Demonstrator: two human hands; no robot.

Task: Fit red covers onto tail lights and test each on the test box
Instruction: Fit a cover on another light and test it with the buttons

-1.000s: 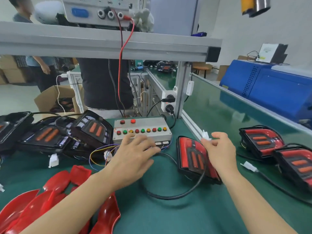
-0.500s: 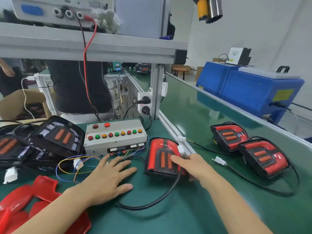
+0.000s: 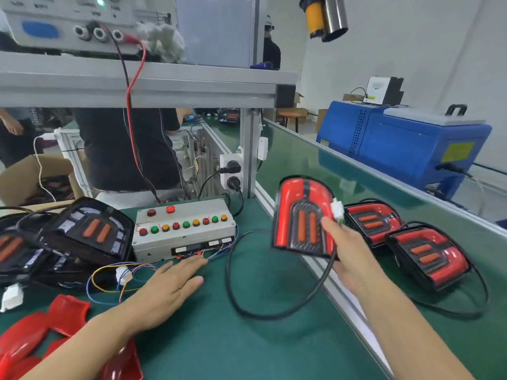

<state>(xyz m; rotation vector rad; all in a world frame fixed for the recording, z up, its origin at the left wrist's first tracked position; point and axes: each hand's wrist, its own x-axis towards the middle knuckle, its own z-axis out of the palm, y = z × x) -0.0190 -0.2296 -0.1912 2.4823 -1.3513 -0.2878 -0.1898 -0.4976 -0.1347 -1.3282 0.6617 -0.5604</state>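
green workbench [image 3: 247, 338], conveyor belt [image 3: 315, 171], blue machine [image 3: 406, 144]

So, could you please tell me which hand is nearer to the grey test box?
Left. The left hand lies flat on the green mat just in front of the test box, fingertips near its wires. The right hand holds a covered tail light up, off to its right.

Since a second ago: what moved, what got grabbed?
The right hand has gripped the covered tail light and lifted it off the bench, carrying it right toward the conveyor, cable trailing. The left hand stays flat by the test box. The two finished lights are unmoved.
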